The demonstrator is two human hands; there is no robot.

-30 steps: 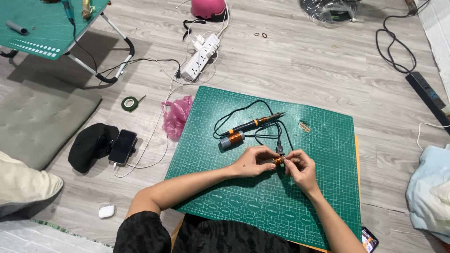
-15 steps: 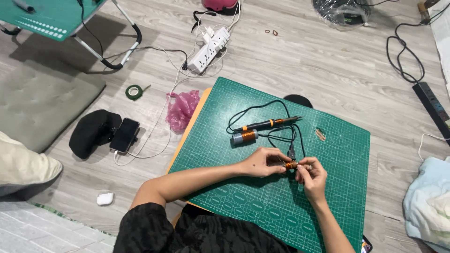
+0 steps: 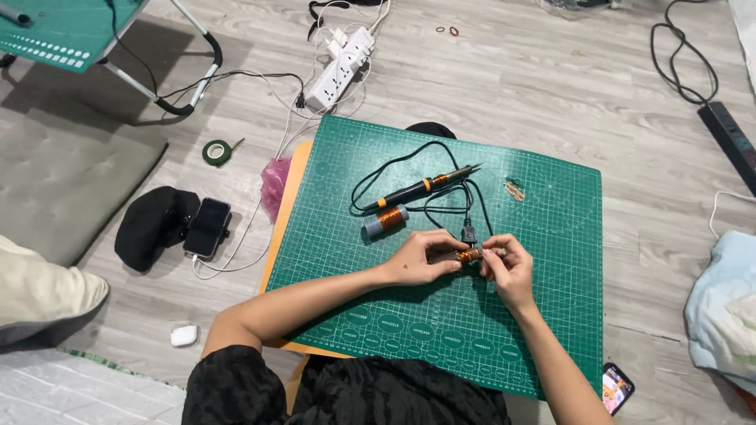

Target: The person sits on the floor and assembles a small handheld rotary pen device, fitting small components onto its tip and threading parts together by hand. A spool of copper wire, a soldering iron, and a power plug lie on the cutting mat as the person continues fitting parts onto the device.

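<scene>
You hold a small cylinder wrapped in copper-coloured wire (image 3: pixel 468 255) between both hands, low over the middle of the green cutting mat with a printed grid (image 3: pixel 551 315). Its long axis runs about left to right across the mat, perhaps a little tilted. Your left hand (image 3: pixel 416 260) comes from the left, its fingers closed around the darker left end of the cylinder. Your right hand (image 3: pixel 509 266) comes from the right, thumb and fingertips pinched together on the copper end or on a wire there; I cannot tell which. So the piece lies exactly between your fingers, and both hands touch it; neither is nearer.

Your fingers cover most of the cylinder. Only a short orange band shows between the hands. Whether a loose wire end runs from it is too fine to see.

Just above your hands lies a small black plug (image 3: pixel 468 233) on a black cord that loops up to a soldering iron with a black and orange handle (image 3: pixel 421 187). This iron lies at a slant, tip to the upper right. Beside it, toward you, is a second grey spool with copper winding (image 3: pixel 385 222), well apart from your fingers. A little bundle of copper scrap (image 3: pixel 515 190) lies further to the right.

Off the mat, on the wooden floor, are a white power strip (image 3: pixel 340 68), a roll of green tape (image 3: pixel 216 152) and a black phone (image 3: pixel 207 227) on a black pouch. Another phone at the lower right is partly cut off by the mat's edge.
</scene>
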